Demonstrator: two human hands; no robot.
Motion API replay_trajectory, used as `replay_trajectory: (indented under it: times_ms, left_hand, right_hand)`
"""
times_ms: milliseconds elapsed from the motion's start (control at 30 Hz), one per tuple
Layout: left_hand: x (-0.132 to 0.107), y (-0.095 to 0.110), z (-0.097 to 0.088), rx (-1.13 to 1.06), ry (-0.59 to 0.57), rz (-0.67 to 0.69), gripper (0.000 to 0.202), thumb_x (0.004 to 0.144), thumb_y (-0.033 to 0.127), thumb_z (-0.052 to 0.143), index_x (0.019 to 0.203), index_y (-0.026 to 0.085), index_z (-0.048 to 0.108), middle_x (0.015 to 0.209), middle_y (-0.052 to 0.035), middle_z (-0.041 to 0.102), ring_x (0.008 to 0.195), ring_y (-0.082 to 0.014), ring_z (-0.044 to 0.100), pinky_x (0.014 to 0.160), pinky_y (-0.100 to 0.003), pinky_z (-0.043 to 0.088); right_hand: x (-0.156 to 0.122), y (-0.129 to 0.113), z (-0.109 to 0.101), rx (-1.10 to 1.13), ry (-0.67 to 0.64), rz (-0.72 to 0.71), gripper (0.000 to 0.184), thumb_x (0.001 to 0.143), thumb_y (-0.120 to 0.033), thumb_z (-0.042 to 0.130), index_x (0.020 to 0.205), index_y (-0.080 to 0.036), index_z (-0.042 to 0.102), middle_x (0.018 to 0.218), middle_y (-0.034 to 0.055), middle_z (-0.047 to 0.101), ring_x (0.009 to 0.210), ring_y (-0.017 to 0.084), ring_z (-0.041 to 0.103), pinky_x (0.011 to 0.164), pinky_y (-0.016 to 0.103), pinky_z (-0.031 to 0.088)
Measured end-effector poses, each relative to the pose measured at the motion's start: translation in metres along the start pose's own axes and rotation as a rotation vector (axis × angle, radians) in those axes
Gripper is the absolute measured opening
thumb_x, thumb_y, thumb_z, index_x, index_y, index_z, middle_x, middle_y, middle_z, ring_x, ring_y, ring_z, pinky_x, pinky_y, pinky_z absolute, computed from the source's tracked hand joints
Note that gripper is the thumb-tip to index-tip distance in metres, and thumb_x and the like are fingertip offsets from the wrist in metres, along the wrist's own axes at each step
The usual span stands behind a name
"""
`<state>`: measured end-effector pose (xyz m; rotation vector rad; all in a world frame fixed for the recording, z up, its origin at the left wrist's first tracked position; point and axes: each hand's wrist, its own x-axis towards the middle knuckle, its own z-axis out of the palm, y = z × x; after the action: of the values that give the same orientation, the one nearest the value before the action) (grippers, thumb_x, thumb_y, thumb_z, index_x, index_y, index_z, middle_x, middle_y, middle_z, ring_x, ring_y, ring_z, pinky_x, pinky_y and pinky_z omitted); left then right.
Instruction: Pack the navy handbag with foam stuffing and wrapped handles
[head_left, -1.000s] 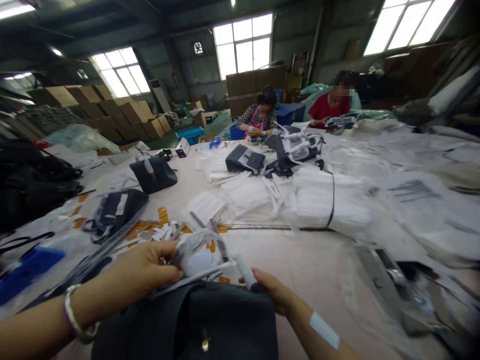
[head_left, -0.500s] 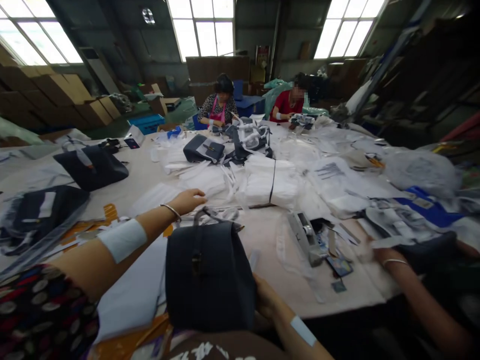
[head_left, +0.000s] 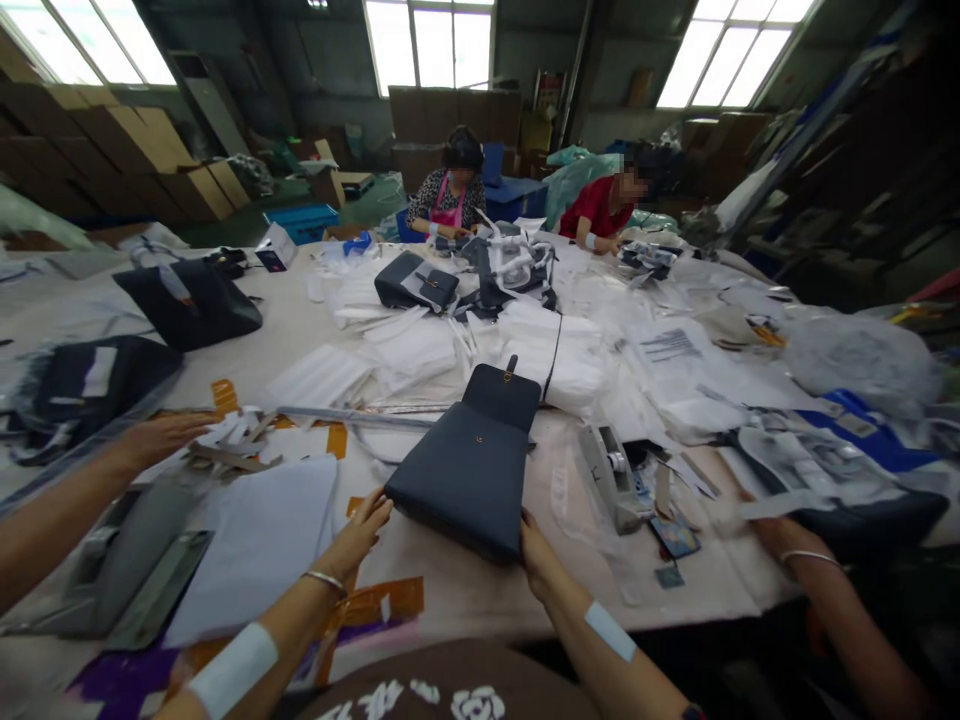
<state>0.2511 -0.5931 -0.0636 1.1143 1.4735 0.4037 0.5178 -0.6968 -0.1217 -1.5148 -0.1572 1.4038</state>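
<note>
A dark navy backpack (head_left: 461,475) lies tilted back on the table before me, its flap (head_left: 501,395) folded open and pointing away. At the lower left corner, my left hand (head_left: 367,525) has its fingers against the bag's edge. My right hand (head_left: 534,545) grips the lower right corner, some fingers hidden by the bag. Left of my left hand lies a stack of white sheets (head_left: 262,540). A grey tape dispenser (head_left: 606,480) stands on the table to the right of the backpack.
A co-worker's hand (head_left: 169,435) reaches in from the left; another person's hand (head_left: 787,540) is beside a wrapped bag (head_left: 825,470) at right. White padding bundles (head_left: 555,350) and dark bags (head_left: 191,300) cover the table. Two people sit across it.
The backpack has gone from upright with its flap down to tilted back with the flap open. My left hand has come back from beyond it to its lower left corner.
</note>
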Motion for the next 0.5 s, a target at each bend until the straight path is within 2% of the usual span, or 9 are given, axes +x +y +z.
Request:
replay_trajectory:
  times_ms: [67, 133, 233, 300, 400, 500]
  left_hand:
    - [-0.003, -0.009, -0.004, 0.002, 0.012, 0.087, 0.073, 0.072, 0.064, 0.052, 0.131, 0.022, 0.040, 0.139, -0.0145, 0.043, 0.125, -0.0309, 0.043, 0.095, -0.043, 0.041]
    - [-0.009, -0.014, -0.012, 0.022, 0.029, 0.164, 0.068, 0.070, 0.062, 0.057, 0.121, 0.017, 0.047, 0.126, -0.0144, 0.054, 0.117, -0.0296, 0.050, 0.095, -0.040, 0.042]
    - [-0.021, -0.020, -0.023, 0.056, 0.052, 0.155, 0.060, 0.069, 0.060, 0.059, 0.109, 0.015, 0.053, 0.106, -0.0107, 0.064, 0.103, -0.0269, 0.059, 0.095, -0.039, 0.043]
    - [-0.027, -0.024, -0.026, 0.054, 0.069, 0.074, 0.062, 0.067, 0.061, 0.060, 0.109, 0.015, 0.053, 0.104, -0.0104, 0.064, 0.099, -0.0266, 0.062, 0.092, -0.038, 0.046]
    - [-0.030, -0.034, -0.026, 0.012, 0.089, -0.012, 0.068, 0.068, 0.065, 0.057, 0.118, 0.019, 0.048, 0.113, -0.0105, 0.061, 0.096, -0.0256, 0.064, 0.083, -0.036, 0.051]
    - [-0.026, -0.046, -0.024, 0.075, -0.002, -0.042, 0.066, 0.069, 0.063, 0.058, 0.118, 0.021, 0.047, 0.114, -0.0090, 0.060, 0.091, -0.0244, 0.066, 0.077, -0.034, 0.054]
  right_hand:
    - [-0.004, -0.003, 0.002, -0.009, -0.030, -0.048, 0.067, 0.069, -0.047, 0.070, 0.128, -0.021, 0.050, 0.114, 0.0059, 0.065, 0.108, 0.024, 0.058, 0.095, 0.036, 0.045]
    - [-0.007, -0.003, 0.004, -0.013, -0.093, -0.108, 0.060, 0.068, -0.043, 0.071, 0.122, -0.020, 0.056, 0.116, 0.0054, 0.065, 0.109, 0.023, 0.058, 0.098, 0.035, 0.043]
    - [-0.006, 0.002, 0.007, -0.012, -0.170, -0.136, 0.052, 0.071, -0.044, 0.067, 0.116, -0.019, 0.060, 0.116, 0.0054, 0.065, 0.107, 0.023, 0.058, 0.098, 0.036, 0.042]
    - [-0.003, 0.009, 0.009, -0.031, -0.113, -0.130, 0.050, 0.072, -0.046, 0.063, 0.113, -0.018, 0.061, 0.113, 0.0056, 0.066, 0.105, 0.022, 0.059, 0.095, 0.036, 0.044]
    - [0.001, 0.021, 0.003, -0.048, 0.067, -0.135, 0.047, 0.071, -0.045, 0.061, 0.108, -0.017, 0.061, 0.109, 0.0071, 0.066, 0.103, 0.020, 0.059, 0.091, 0.031, 0.045]
    - [-0.005, 0.035, -0.022, -0.032, 0.207, -0.117, 0.042, 0.074, -0.046, 0.057, 0.103, -0.016, 0.060, 0.102, 0.0084, 0.067, 0.090, 0.018, 0.063, 0.079, 0.029, 0.048]
